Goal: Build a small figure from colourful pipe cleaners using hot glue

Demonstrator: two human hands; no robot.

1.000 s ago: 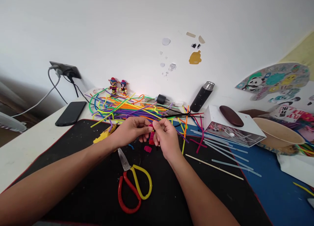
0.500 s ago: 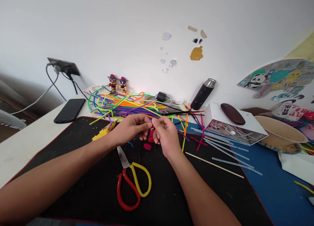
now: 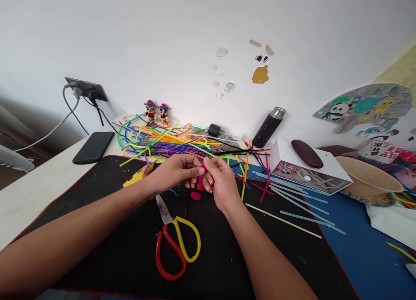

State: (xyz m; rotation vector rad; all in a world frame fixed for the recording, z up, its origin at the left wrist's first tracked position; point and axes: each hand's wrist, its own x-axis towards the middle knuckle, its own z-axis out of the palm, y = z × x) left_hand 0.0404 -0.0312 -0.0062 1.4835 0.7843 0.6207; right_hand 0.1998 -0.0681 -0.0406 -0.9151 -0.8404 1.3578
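My left hand [image 3: 173, 173] and my right hand [image 3: 221, 180] meet above the black mat [image 3: 107, 187], fingertips pinched together on a small red-pink pipe-cleaner piece [image 3: 201, 182] that hangs between them. Most of that piece is hidden by my fingers. A second small pink piece [image 3: 195, 196] lies on the mat just below. Red-and-yellow scissors [image 3: 173, 239] lie shut nearer to me. Behind my hands spreads a pile of coloured pipe cleaners [image 3: 165, 144].
A yellow glue gun [image 3: 138, 178] lies left of my hands. A black phone [image 3: 93, 147] and a wall socket [image 3: 86, 89] are at the left. A black flask [image 3: 268, 127], a white box [image 3: 308, 165], glue sticks [image 3: 299, 196], a wooden skewer [image 3: 282, 221] and a paper bowl [image 3: 367, 176] sit at the right.
Both hands stay pinched on the red-pink piece with only small finger movements. The view shifts slightly up and down.
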